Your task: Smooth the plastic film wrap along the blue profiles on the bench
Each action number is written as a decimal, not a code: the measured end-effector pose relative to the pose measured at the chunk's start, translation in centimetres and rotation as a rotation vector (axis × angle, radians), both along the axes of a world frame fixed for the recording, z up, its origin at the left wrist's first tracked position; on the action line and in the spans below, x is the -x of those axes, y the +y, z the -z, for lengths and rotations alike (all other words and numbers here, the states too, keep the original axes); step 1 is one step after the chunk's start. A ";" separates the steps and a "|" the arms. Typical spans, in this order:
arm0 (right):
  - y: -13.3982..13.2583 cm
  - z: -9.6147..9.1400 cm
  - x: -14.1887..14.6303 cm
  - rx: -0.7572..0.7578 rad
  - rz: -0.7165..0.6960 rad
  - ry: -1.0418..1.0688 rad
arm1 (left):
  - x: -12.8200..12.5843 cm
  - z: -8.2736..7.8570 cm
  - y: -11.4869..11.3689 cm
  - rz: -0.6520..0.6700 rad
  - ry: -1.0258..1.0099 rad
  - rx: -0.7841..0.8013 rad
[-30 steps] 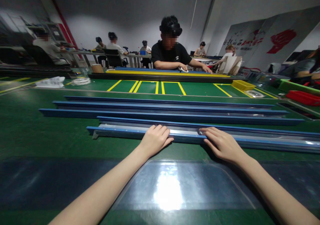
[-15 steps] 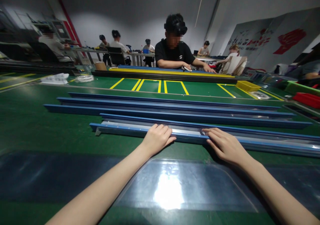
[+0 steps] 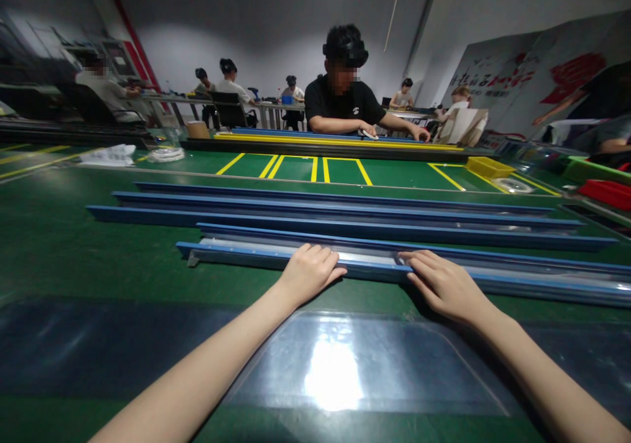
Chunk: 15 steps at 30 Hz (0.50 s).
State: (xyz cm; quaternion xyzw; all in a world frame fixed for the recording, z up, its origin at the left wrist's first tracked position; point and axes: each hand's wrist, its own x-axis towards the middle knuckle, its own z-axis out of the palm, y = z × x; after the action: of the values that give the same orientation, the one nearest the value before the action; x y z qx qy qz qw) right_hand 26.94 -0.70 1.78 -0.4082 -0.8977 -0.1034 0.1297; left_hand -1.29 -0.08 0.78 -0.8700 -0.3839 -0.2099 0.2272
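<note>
A long blue channel-shaped profile [image 3: 246, 252] lies across the green table in front of me, with a pale, shiny strip [image 3: 367, 257] along its inside. Over its near edge curls my left hand [image 3: 310, 274], fingers inside the channel and thumb against the outer face. To the right, my right hand [image 3: 444, 284] is closed over the same edge. Its fingertips touch the strip at a small crinkled transparent bit [image 3: 400, 259], too small to make out. Between my forearms, a clear plastic sheet [image 3: 394, 357] lies flat and reflects a bright light.
Several more blue profiles [image 3: 345, 223] lie parallel behind mine. Beyond them are yellow tape markings [image 3: 315, 170], a yellow tray [image 3: 488, 168] and a bundle of white cord [image 3: 166, 154]. Across the table a co-worker [image 3: 340, 101] handles a yellow profile [image 3: 296, 139]. Red bins [image 3: 606, 194] stand at right.
My hands stay where they were on the blue profile. Across the table, the co-worker's outstretched hand has shifted slightly. At far right, another person's arm has come into view.
</note>
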 end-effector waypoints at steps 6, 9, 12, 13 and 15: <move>-0.1 -0.2 0.2 0.005 0.002 0.029 | 0.0 0.0 0.0 -0.003 0.004 0.008; -0.1 -0.2 0.2 0.008 0.004 0.029 | 0.0 0.1 0.0 -0.007 0.007 0.006; -0.1 -0.3 0.3 0.012 0.006 0.021 | 0.0 0.1 -0.1 -0.010 0.010 0.014; -0.1 -0.3 0.3 0.012 0.006 0.017 | 0.0 0.0 -0.1 -0.011 0.011 0.018; -0.1 -0.3 0.3 0.013 0.004 0.013 | 0.0 0.0 -0.1 -0.011 0.015 0.028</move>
State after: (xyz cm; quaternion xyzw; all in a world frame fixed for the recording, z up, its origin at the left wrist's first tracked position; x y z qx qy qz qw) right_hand 26.63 -0.81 2.12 -0.4116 -0.8966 -0.0953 0.1324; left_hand -1.31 -0.19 0.79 -0.8726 -0.3898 -0.1967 0.2189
